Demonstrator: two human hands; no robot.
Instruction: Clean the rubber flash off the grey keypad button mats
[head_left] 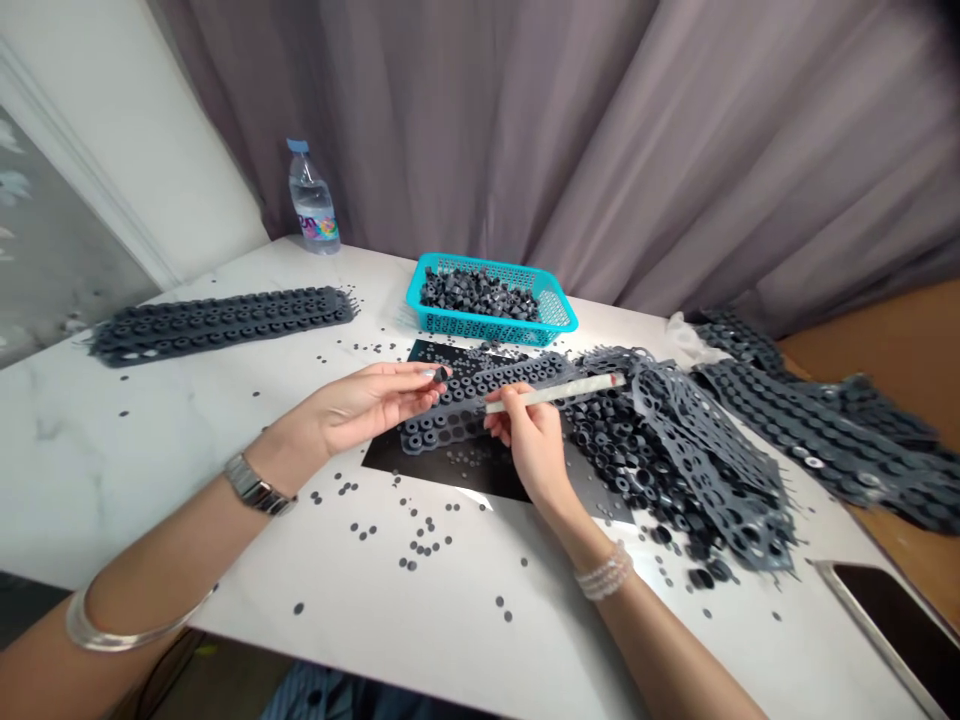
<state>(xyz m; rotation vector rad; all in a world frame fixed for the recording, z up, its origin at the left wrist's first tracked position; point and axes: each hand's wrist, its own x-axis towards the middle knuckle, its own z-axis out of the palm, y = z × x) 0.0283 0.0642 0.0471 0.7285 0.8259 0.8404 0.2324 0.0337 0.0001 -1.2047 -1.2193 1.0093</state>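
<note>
My left hand (386,398) pinches a small black rubber cap (440,375) between thumb and fingertips. In my right hand (531,435) is a pale wrapped stick (559,393), reddish at its far end; its near tip is beside my fingers. Under both hands lies a dark grey moulded rubber sheet (517,376) with rows of ring-shaped parts, on a shiny black mat (397,450). A heap of loose black rubber parts (637,455) sits right of my right hand, partly under perforated leftover sheets (697,450).
Behind the mat, a turquoise basket (566,318) holds many black parts. Another moulded sheet (225,322) lies left, near a water bottle (313,205). More sheets (840,430) overhang the right side, and a phone (892,630) lies front right. Small black discs (424,548) dot the table.
</note>
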